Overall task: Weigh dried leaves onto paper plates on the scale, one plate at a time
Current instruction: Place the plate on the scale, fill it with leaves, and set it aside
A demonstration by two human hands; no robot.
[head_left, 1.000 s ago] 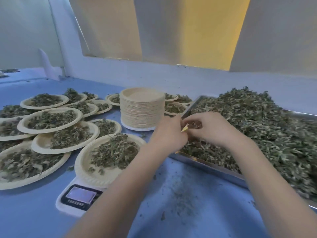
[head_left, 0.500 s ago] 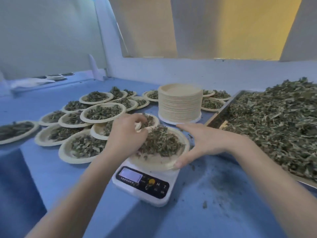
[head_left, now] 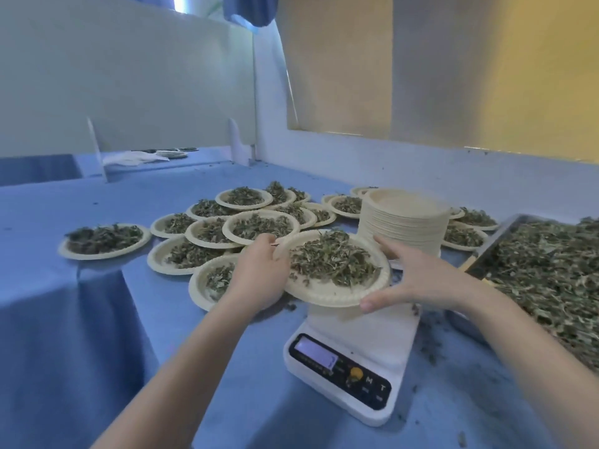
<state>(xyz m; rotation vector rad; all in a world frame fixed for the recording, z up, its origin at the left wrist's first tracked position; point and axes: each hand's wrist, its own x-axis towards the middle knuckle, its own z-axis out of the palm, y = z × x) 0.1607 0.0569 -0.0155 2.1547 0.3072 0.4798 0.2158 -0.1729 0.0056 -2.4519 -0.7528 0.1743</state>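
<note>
both hands are on the filled paper plate (head_left: 337, 270), which sits just above the scale (head_left: 350, 361), tipped a little and leaning out toward the left; the left hand (head_left: 259, 270) holds its left rim, though i cannot tell how the fingers curl underneath; the right hand (head_left: 418, 280) is spread wide, thumb under the near rim and fingers along the far side, cradling rather than pinching; to my eye this plate is weighed and on its way to join the others; it wants carrying level and slow, since the rim is flimsy and the dried leaves (head_left: 330, 260) are heaped loose; a free bit of blue table (head_left: 97, 303) would suit better than stacking on a neighbour's pile; the filled plates (head_left: 227, 231) crowd the left, overlapping, each with a similar mound; a tall stack of empty plates (head_left: 405, 222) stands just behind the scale; the metal tray (head_left: 486, 251) on the right is heaped with loose leaves; crumbs are scattered round the scale.
</note>
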